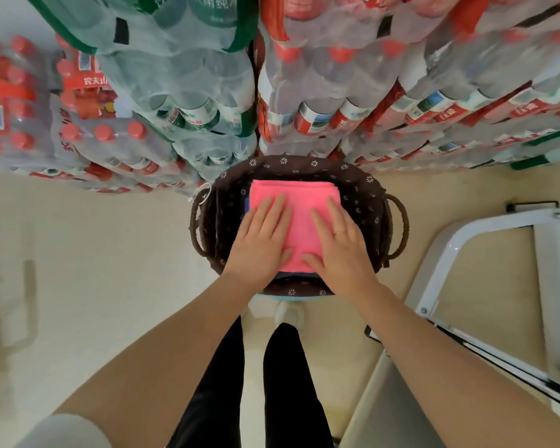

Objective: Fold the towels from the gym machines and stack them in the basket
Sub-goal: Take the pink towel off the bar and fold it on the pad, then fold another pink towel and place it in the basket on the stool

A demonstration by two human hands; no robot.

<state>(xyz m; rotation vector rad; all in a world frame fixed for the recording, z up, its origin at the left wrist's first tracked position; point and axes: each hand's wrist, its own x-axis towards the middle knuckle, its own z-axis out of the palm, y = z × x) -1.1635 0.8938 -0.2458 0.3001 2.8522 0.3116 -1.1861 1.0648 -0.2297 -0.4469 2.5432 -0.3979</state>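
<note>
The pink towel (pixel 299 218) lies folded into a flat rectangle inside the basket (pixel 366 202), at the top of its contents. A dark blue edge shows just beneath it on the near side and the left side, which suggests at least one other folded item already lies under it; what it is cannot be told.

The left hand (pixel 261 236) rests flat on the towel's left part, fingers straight and together, gripping nothing. The right hand (pixel 338 240), with a ring on one finger, rests flat on the right part in the same way. Both palms press down on the cloth.

Judged status: this towel is folded and placed; the pressing is the last part of stacking it. No unfolded towel is in view, so what is left cannot be determined.

The basket has a dark floral liner and a rope handle at each side. Behind the basket stand shrink-wrapped packs of water bottles (pixel 188 92). To the right of the basket is a white metal frame (pixel 459 240).
</note>
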